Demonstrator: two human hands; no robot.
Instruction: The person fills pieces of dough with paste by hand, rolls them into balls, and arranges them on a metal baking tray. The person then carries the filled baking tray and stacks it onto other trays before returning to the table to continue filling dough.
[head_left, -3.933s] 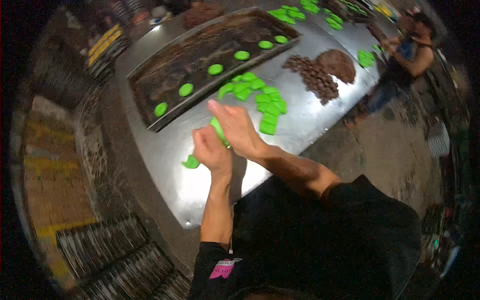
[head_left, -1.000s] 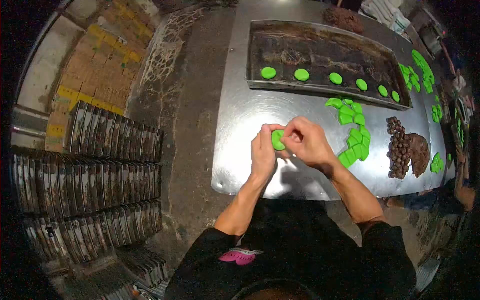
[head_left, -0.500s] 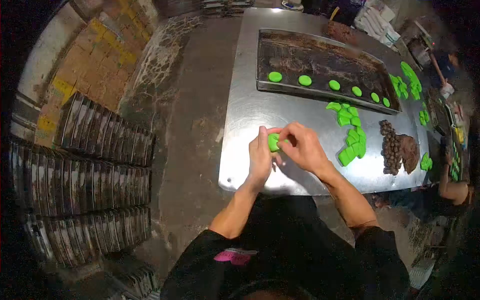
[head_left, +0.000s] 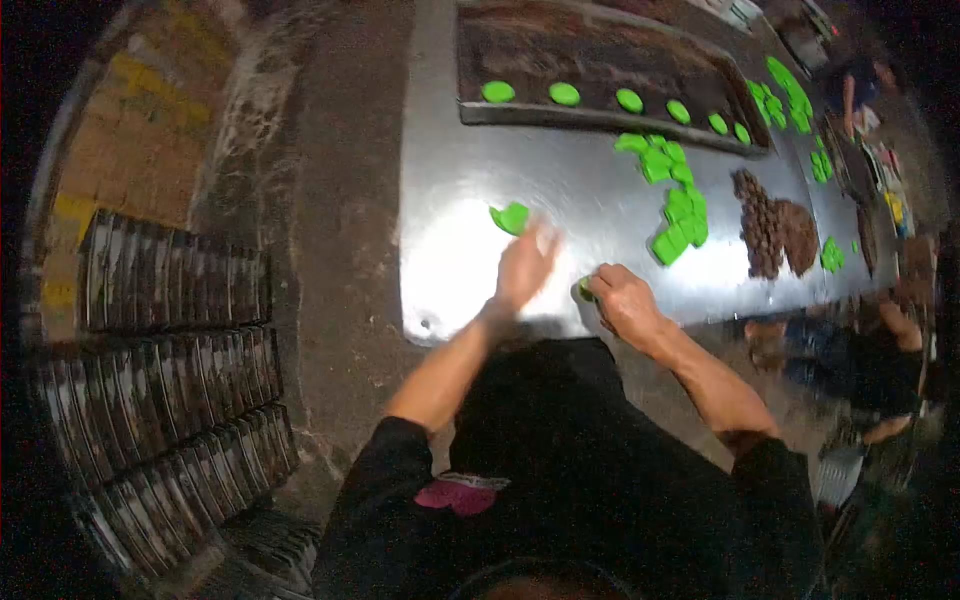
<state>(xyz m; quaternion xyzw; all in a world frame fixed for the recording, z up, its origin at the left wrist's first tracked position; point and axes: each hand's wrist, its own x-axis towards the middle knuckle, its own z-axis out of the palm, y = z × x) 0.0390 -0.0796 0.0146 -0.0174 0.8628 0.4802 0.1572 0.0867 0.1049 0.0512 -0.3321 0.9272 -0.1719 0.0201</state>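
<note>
My left hand (head_left: 528,262) is smeared by motion over the metal table (head_left: 455,215). Just beyond its fingertips is a torn-looking piece of green dough (head_left: 511,218); whether the fingers touch it I cannot tell. Closer to the table's near edge, my right hand (head_left: 625,303) has its fingers curled down on a small green lump (head_left: 586,289), mostly hidden. Several cut pieces of green dough (head_left: 680,215) lie to the right. Behind them stands a dark baking tray (head_left: 600,118) with a row of flat green rounds (head_left: 564,94) along its near side.
Brown balls (head_left: 757,230) and a brown mass (head_left: 795,236) lie on the table's right part. More green pieces (head_left: 790,95) are farther right. Stacked metal trays (head_left: 160,380) stand on the floor at left. Another person (head_left: 850,350) is at the right edge.
My hands, earlier together around a green piece, have come apart. The right has moved toward the near edge with a green lump. The view has shifted, so the table sits higher and farther left.
</note>
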